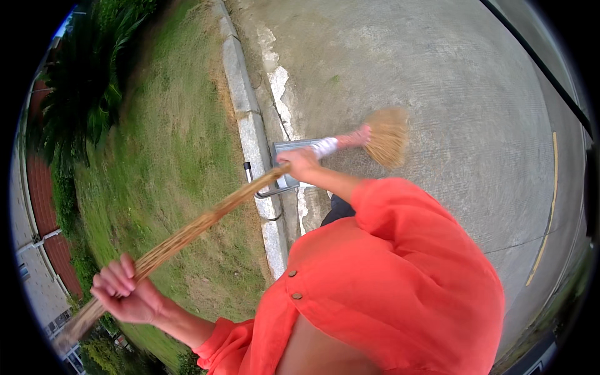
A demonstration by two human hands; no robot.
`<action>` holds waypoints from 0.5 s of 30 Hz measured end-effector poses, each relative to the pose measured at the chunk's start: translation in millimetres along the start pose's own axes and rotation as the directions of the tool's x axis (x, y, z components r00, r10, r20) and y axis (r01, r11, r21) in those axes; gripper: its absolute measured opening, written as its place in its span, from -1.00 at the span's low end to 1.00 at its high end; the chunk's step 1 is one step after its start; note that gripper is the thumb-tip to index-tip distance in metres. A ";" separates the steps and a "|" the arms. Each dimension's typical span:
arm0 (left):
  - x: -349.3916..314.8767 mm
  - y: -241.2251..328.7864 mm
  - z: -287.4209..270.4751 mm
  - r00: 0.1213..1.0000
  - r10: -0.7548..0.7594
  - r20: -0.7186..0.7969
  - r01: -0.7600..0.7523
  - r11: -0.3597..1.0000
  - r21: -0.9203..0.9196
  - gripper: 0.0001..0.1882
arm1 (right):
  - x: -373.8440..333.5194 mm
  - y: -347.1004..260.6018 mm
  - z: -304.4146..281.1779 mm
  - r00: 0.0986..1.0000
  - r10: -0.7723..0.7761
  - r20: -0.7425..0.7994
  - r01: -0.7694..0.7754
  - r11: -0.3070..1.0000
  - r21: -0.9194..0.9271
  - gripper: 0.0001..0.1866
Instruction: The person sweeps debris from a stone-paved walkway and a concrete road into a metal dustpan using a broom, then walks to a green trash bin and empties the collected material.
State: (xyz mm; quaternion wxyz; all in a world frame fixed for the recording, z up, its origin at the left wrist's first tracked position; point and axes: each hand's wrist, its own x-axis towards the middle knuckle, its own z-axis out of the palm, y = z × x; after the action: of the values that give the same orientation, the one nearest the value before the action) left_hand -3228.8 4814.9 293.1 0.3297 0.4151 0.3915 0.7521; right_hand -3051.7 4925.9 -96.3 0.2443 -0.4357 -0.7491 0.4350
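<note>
A: In the head view, what looked likeliest to go wrong?

B: The broom (209,217) catching the pan (289,147). Its shaft passed across the pan in the picture, with the pan's bent handle (275,192) close by. A low swing could have knocked the pan against the kerb (253,137) or tipped it.

A: Anything else?

B: The bristles (389,137) were blurred, probably by a quick stroke. Too much speed might have sent whatever they pushed wide of the pan, across the pavement (465,125). The rough white strip (281,87) beside the kerb could have snagged them, too.

A: And where was the broom relative to the hands?

B: It ran slantwise through both. The left hand (125,292) was closed around the upper shaft, out over the grass (169,144), and the shaft's end stuck out past it to the lower left. The right hand (301,165) was wrapped around it lower down, by the pan and just short of the white and pink binding (325,147). The bristles lay beyond that hand, to its right.

A: Were the grips firm?

B: The fingers were curled in, and neither hand seemed to hold anything else. How tightly they squeezed, I couldn't tell, nor whether the bristles touched the ground.
</note>
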 end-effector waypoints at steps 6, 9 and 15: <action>-16.9 55.2 6.0 0.963 0.238 0.130 -0.258 0.951 0.169 -0.65 | 136.9 -102.7 34.3 0.950 -0.309 -0.042 0.311 0.949 0.050 -0.90; -27.7 112.2 -0.7 0.895 0.433 0.105 -0.444 0.847 0.292 -0.68 | 133.5 -149.3 12.5 0.898 -0.417 0.142 0.412 0.909 0.065 -0.91; -10.3 64.7 -56.3 0.982 0.183 -0.050 -0.186 0.982 -0.046 -0.69 | 45.7 -113.9 -71.1 0.922 -0.208 0.328 0.268 0.952 -0.148 -0.94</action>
State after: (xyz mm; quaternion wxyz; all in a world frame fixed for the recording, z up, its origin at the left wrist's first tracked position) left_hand -3285.0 4757.9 325.6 0.2599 0.4239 0.3397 0.7984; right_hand -3071.7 4969.1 37.3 0.1328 -0.2892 -0.8636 0.3912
